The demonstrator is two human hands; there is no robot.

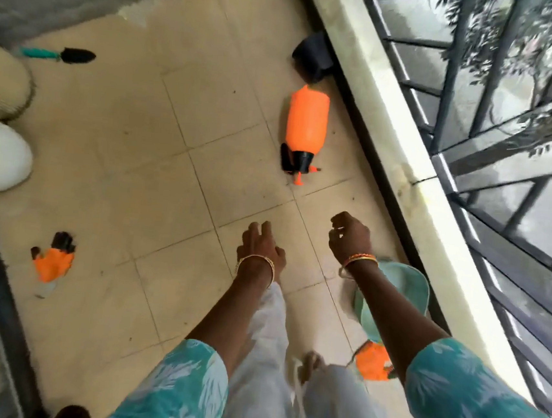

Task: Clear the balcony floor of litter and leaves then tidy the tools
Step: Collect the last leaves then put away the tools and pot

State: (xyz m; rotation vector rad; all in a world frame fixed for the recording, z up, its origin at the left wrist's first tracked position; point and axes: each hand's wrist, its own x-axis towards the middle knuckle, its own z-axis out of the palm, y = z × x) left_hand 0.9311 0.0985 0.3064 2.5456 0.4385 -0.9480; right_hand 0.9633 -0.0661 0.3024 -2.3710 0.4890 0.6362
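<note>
Tiled floor [159, 150]: sprayer [306, 124], trowel [63, 54], gloves [52, 263], pot [311, 55].

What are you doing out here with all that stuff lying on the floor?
A person stands on the tiled balcony floor, both arms stretched forward. The left hand is open and holds nothing; the right hand has curled fingers, maybe pinching something tiny. An orange sprayer bottle lies on its side ahead. A small trowel and an orange glove lie on the floor, a green dustpan sits by the railing wall.
</note>
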